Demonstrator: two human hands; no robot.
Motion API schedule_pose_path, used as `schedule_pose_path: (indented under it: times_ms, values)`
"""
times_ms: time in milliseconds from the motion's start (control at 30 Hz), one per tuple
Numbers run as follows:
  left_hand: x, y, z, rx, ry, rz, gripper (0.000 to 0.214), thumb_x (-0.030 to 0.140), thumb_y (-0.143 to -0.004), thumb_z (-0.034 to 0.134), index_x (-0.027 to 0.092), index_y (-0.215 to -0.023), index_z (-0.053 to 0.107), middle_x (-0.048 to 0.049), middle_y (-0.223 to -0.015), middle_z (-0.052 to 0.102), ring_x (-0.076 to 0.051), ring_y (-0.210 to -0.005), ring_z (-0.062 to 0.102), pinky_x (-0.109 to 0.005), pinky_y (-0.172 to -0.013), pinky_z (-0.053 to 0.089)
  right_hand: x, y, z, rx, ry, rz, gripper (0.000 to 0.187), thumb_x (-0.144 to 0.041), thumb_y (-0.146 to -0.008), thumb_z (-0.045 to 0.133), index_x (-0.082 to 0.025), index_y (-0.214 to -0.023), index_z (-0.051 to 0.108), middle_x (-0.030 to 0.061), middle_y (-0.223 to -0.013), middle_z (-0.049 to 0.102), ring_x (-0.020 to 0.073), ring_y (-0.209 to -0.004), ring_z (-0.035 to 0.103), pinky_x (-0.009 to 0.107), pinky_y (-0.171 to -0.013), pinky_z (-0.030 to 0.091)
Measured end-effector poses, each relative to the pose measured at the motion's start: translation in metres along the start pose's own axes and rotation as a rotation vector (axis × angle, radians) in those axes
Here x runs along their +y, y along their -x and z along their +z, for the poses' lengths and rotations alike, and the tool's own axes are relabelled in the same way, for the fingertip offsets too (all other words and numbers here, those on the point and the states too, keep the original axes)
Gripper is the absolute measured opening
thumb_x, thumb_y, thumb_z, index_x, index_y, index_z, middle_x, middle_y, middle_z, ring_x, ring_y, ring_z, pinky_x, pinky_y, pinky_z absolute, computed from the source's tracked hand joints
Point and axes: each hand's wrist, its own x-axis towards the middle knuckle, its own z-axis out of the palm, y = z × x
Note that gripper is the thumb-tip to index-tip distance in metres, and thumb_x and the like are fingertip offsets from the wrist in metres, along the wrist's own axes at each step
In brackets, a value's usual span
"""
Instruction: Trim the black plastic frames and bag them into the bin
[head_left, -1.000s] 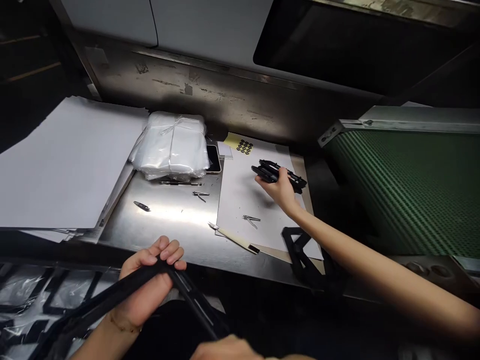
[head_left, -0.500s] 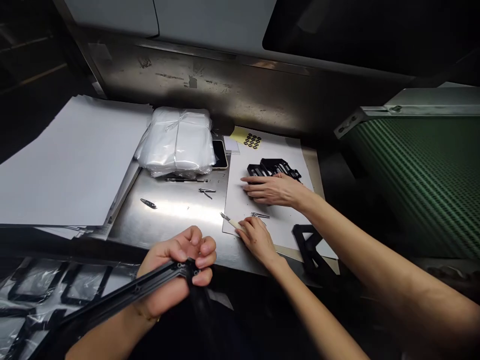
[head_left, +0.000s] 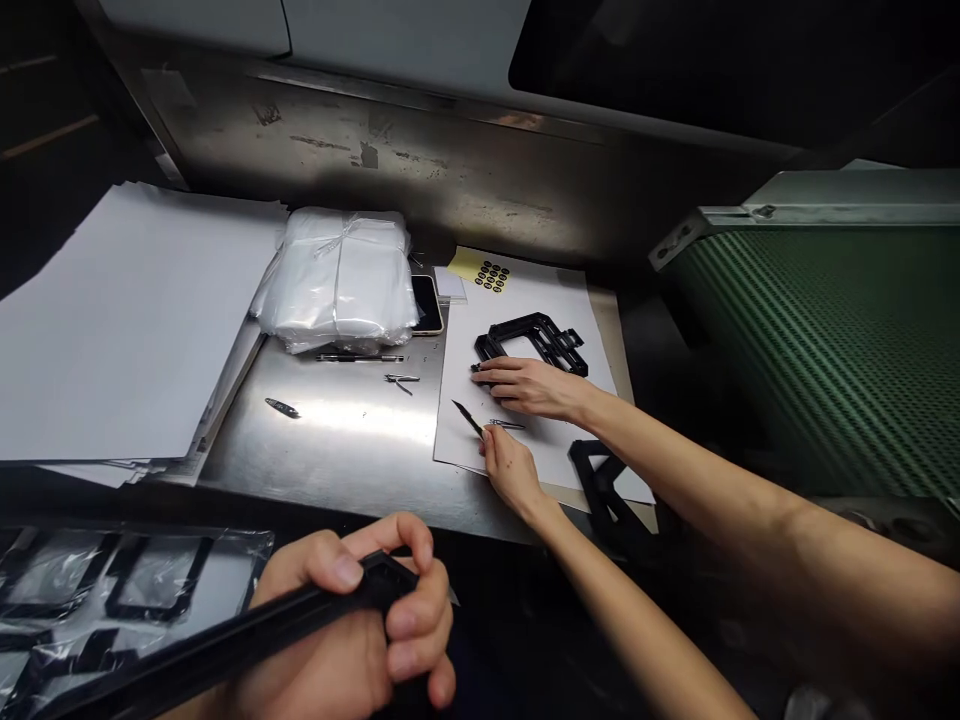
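Note:
My left hand [head_left: 337,610] is closed around a black plastic frame piece [head_left: 217,640] at the lower left. My thumb presses on its top edge near a bent corner, and the fingers curl round the other side. The long bar of the piece runs down to the left, out of view. My right hand does not show. Two bare arms reach in from the right, and I take them for another person's. One of these hands [head_left: 536,388] rests on an angular black frame [head_left: 525,325]; the other hand [head_left: 514,468] grips a slim craft knife [head_left: 466,416].
White paper [head_left: 465,440] lies under the frame, with a yellow sticker sheet [head_left: 491,272] behind. Small nippers [head_left: 403,380], a pen [head_left: 360,357], a phone [head_left: 428,305], bundled plastic bags [head_left: 337,290] and stacked sheets [head_left: 135,320] lie leftward. Bagged frames [head_left: 154,578] are lower left; a green conveyor [head_left: 840,340] stands right.
My left hand has come lower and nearer, tilting the frame piece. The other person's frame has turned and shows a wide opening. Their craft knife has lifted and swung its blade upward.

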Motion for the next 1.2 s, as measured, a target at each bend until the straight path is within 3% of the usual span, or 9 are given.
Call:
schedule_pose_path:
  times_ms: [133, 267, 333, 367, 467, 633, 800, 1100, 1200]
  values:
    - [0.015, -0.012, -0.010, 0.095, -0.011, 0.112, 0.021, 0.021, -0.060, 0.041, 0.010, -0.070, 0.056, -0.0004, -0.056, 0.038, -0.011, -0.050, 0.034, -0.029, -0.055, 0.034, -0.022, -0.014, -0.017, -0.052, -0.074, 0.049, 0.021, -0.028, -0.089, 0.039, -0.012, -0.088, 0.052, -0.0017, -0.067, 0.054, 0.0079, -0.053, 0.051, 0.022, -0.050, 0.044]
    - [0.019, -0.014, -0.021, 0.150, -0.019, 0.181, 0.023, 0.019, -0.058, 0.043, 0.009, -0.072, 0.058, -0.0080, -0.067, 0.049, -0.016, -0.061, 0.042, -0.031, -0.057, 0.037, -0.078, -0.012, -0.071, -0.119, -0.182, -0.053, 0.026, -0.026, -0.091, 0.030, -0.017, -0.079, 0.050, -0.0033, -0.055, 0.050, 0.0086, -0.047, 0.049, 0.020, -0.046, 0.041]
    - [0.016, -0.010, -0.022, 0.178, 0.017, 0.189, 0.025, 0.019, -0.061, 0.043, 0.008, -0.074, 0.060, -0.0119, -0.077, 0.053, -0.020, -0.072, 0.047, -0.032, -0.060, 0.039, -0.110, -0.004, -0.101, -0.178, -0.227, -0.169, 0.020, -0.025, -0.089, 0.034, -0.020, -0.084, 0.053, -0.0033, -0.059, 0.054, 0.0085, -0.050, 0.051, 0.019, -0.048, 0.041]
    - [0.013, -0.007, -0.021, 0.191, 0.035, 0.189, 0.025, 0.019, -0.061, 0.042, 0.008, -0.073, 0.061, -0.0126, -0.080, 0.055, -0.021, -0.076, 0.048, -0.032, -0.062, 0.041, -0.124, 0.001, -0.114, -0.164, -0.197, -0.329, 0.018, -0.022, -0.088, 0.036, -0.019, -0.094, 0.052, -0.0022, -0.060, 0.056, 0.0096, -0.051, 0.052, 0.020, -0.049, 0.042]
    - [0.010, -0.002, -0.016, 0.215, 0.051, 0.176, 0.022, 0.020, -0.060, 0.044, 0.011, -0.069, 0.061, -0.0107, -0.081, 0.055, -0.021, -0.079, 0.049, -0.034, -0.065, 0.043, -0.154, 0.012, -0.134, -0.092, 0.097, -0.588, 0.023, -0.017, -0.087, 0.036, -0.015, -0.100, 0.054, -0.0003, -0.055, 0.056, 0.0119, -0.045, 0.050, 0.023, -0.041, 0.039]
    - [0.010, 0.002, -0.011, 0.231, 0.031, 0.142, 0.019, 0.022, -0.057, 0.046, 0.014, -0.067, 0.060, -0.0090, -0.079, 0.053, -0.022, -0.080, 0.047, -0.035, -0.068, 0.044, -0.170, 0.015, -0.135, -0.121, 0.317, -0.664, 0.038, -0.008, -0.083, 0.024, -0.011, -0.090, 0.061, 0.0030, -0.051, 0.056, 0.0128, -0.040, 0.050, 0.025, -0.037, 0.040]
    - [0.011, 0.002, -0.010, 0.219, 0.009, 0.175, 0.019, 0.021, -0.056, 0.047, 0.010, -0.066, 0.060, -0.0094, -0.079, 0.052, -0.020, -0.079, 0.048, -0.033, -0.067, 0.045, -0.175, 0.013, -0.138, -0.157, 0.353, -0.674, 0.033, -0.007, -0.082, 0.030, -0.011, -0.092, 0.061, 0.0029, -0.051, 0.057, 0.0135, -0.040, 0.050, 0.025, -0.036, 0.041]
    - [0.014, 0.005, -0.011, 0.202, 0.019, 0.205, 0.023, 0.021, -0.059, 0.043, 0.009, -0.068, 0.060, -0.0100, -0.082, 0.056, -0.021, -0.081, 0.050, -0.037, -0.076, 0.044, -0.183, 0.028, -0.122, 0.063, 0.523, -0.636, 0.038, -0.001, -0.078, 0.027, -0.014, -0.087, 0.062, 0.0041, -0.057, 0.062, 0.0154, -0.047, 0.054, 0.028, -0.042, 0.042]
    - [0.015, 0.006, -0.011, 0.202, 0.052, 0.187, 0.023, 0.022, -0.058, 0.044, 0.010, -0.068, 0.060, -0.0107, -0.084, 0.057, -0.022, -0.084, 0.052, -0.038, -0.080, 0.043, -0.186, 0.027, -0.125, 0.027, 0.557, -0.656, 0.033, -0.003, -0.079, 0.032, -0.012, -0.093, 0.060, 0.0041, -0.064, 0.063, 0.0144, -0.053, 0.056, 0.026, -0.049, 0.045]
